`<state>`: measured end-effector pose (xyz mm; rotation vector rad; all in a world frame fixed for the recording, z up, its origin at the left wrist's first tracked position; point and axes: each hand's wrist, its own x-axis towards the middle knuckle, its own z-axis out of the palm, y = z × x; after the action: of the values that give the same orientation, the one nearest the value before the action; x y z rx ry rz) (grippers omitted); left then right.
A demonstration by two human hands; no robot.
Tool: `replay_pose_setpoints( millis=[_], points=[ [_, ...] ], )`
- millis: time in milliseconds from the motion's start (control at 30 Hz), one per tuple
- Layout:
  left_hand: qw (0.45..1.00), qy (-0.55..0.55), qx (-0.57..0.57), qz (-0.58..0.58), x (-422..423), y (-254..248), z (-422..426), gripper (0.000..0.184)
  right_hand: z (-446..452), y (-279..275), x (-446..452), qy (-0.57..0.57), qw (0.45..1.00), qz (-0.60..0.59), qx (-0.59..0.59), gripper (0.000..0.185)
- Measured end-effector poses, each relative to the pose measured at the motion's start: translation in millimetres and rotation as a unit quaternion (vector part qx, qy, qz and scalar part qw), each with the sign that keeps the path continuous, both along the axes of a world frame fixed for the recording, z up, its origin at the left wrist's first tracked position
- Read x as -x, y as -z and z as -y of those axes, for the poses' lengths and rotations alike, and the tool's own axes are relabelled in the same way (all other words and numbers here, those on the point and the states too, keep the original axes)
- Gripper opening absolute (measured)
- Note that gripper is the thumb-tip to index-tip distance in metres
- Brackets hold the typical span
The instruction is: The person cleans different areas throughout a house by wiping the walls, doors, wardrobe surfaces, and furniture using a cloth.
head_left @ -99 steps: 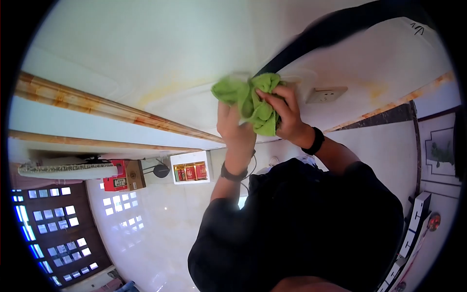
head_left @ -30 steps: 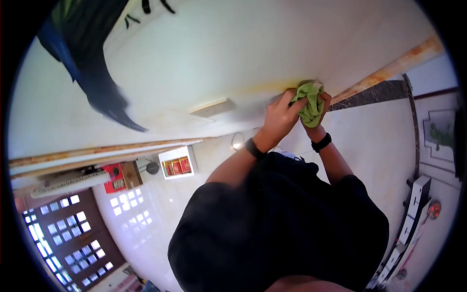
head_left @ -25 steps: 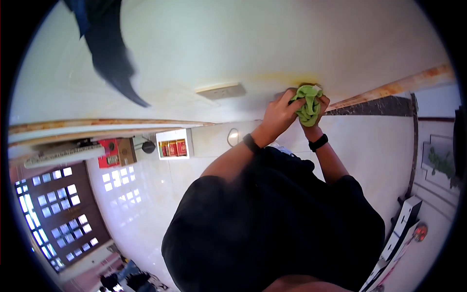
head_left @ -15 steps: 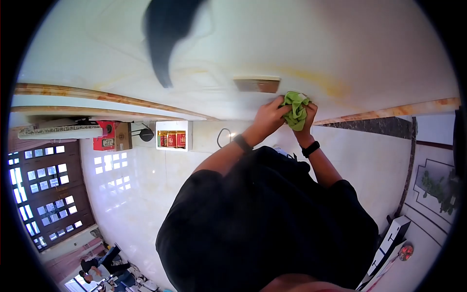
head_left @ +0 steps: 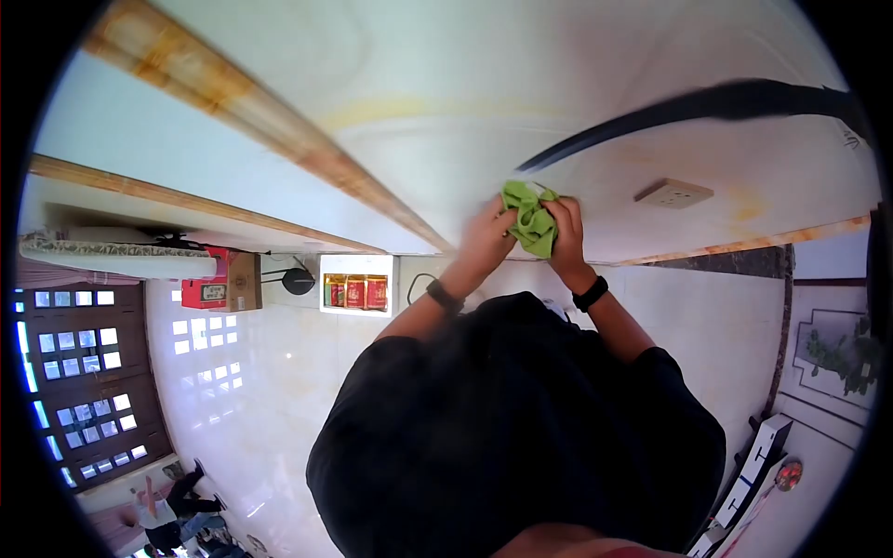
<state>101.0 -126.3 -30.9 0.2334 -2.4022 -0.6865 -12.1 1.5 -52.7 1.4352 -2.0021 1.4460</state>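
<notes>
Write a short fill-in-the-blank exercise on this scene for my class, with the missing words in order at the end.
1. The left hand and right hand both hold a cloth coloured ____.
2. A black band circles each ____.
3. Of the two hands, the ____ one is nearer the wall socket.
4. Most packets in the white box are gold and ____.

Missing words: green; wrist; right; red.

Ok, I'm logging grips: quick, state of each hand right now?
Left hand: closed, holding the green cloth.
Right hand: closed, holding the same green cloth.
</notes>
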Motion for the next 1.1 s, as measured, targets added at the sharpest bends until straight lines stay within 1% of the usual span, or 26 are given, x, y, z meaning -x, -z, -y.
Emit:
replay_pose_setpoints(
  millis=[67, 100, 200, 300, 367, 433, 500, 533, 567, 700, 767, 800, 867, 933, 1000, 1100],
  points=[
    [0.998, -0.021, -0.043, -0.05, -23, -25, 23, 0.032, 30, -34, -24, -0.016, 1.0, -0.009, 0.014, 0.043],
    [0.995, -0.03, -0.064, -0.076, -32, -39, 34, 0.034, 44, -49, -33, -0.023, 0.999, -0.025, 0.02, 0.045],
    [0.99, -0.069, -0.054, -0.113, -54, -73, 59, 0.037, 79, -88, -54, -0.031, 0.996, -0.068, 0.038, 0.051],
    [0.978, -0.111, 0.006, -0.174, -72, -106, 81, 0.043, 110, -138, -75, -0.062, 0.993, -0.06, 0.079, 0.05],
    [0.957, -0.143, 0.027, -0.252, -83, -128, 94, 0.042, 132, -165, -89, -0.086, 0.988, -0.067, 0.106, 0.052],
    [0.931, -0.17, 0.048, -0.32, -94, -140, 109, 0.04, 153, -179, -103, -0.109, 0.983, -0.074, 0.125, 0.051],
    [0.938, -0.182, -0.007, -0.296, -105, -153, 117, 0.038, 170, -185, -112, -0.128, 0.979, -0.083, 0.136, 0.049],
    [0.942, -0.178, -0.007, -0.285, -109, -151, 121, 0.037, 178, -175, -111, -0.119, 0.976, -0.119, 0.138, 0.043],
    [0.945, -0.176, -0.009, -0.275, -111, -143, 124, 0.036, 180, -167, -112, -0.117, 0.979, -0.113, 0.126, 0.042],
    [0.961, -0.178, -0.038, -0.209, -119, -95, 128, 0.035, 174, -120, -119, -0.117, 0.987, -0.087, 0.06, 0.038],
    [0.967, -0.178, -0.095, -0.155, -124, -60, 129, 0.034, 171, -96, -119, -0.124, 0.989, -0.076, 0.028, 0.037],
    [0.968, -0.177, -0.123, -0.127, -126, -51, 128, 0.034, 170, -89, -121, -0.129, 0.989, -0.07, 0.015, 0.037],
    [0.971, -0.162, -0.13, -0.115, -131, -38, 129, 0.033, 167, -81, -124, -0.136, 0.989, -0.056, -0.002, 0.038],
    [0.972, -0.153, -0.132, -0.121, -132, -45, 129, 0.033, 166, -84, -125, -0.139, 0.989, -0.047, -0.009, 0.039],
    [0.97, -0.149, -0.133, -0.138, -130, -61, 127, 0.035, 168, -99, -125, -0.137, 0.988, -0.068, 0.007, 0.041],
    [0.953, -0.135, -0.067, -0.264, -117, -99, 129, 0.037, 172, -132, -119, -0.115, 0.988, -0.099, 0.034, 0.045]
  ],
)
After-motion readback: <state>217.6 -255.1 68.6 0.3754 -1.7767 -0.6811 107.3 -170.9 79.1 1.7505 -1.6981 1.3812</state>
